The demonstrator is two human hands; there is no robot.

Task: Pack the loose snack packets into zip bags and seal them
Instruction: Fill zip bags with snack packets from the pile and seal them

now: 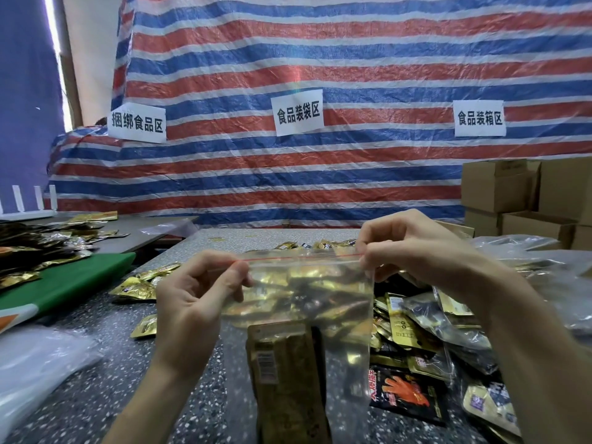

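A clear zip bag (320, 302) with a red zip line hangs in front of me above the speckled table (105, 389). My left hand (195, 299) pinches its top left corner. My right hand (413, 248) pinches the top right end of the zip strip. Gold snack packets (288, 363) sit inside the bag, one long brown-gold packet standing upright in its lower part. Loose gold and black snack packets (413, 341) lie in a pile on the table at the right, and a few more (137, 290) lie at the left.
A green board (73, 280) with more gold packets on a grey table lies at the left. Clear plastic bags (35, 366) sit at the near left and at the right. Cardboard boxes (525, 200) stack at the back right. A striped tarp with paper signs hangs behind.
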